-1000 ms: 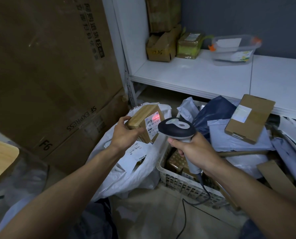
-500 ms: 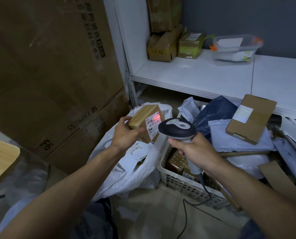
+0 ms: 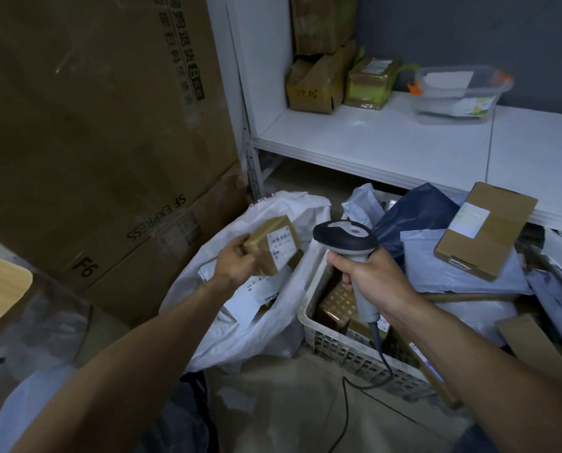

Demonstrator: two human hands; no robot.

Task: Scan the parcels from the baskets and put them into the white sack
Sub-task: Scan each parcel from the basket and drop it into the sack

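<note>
Left hand (image 3: 237,263) grasps a cardboard parcel (image 3: 272,249) over the white sack (image 3: 250,335), likely for dropping; at its three o'clock, right hand (image 3: 375,280) clasps a barcode scanner (image 3: 344,236).

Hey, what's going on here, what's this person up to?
A person is sorting parcels. The left hand holds a small cardboard parcel over the open mouth of the white sack. The right hand grips a corded barcode scanner above the white basket, which has more parcels in it. The held parcel is not yet in the sack.
</note>
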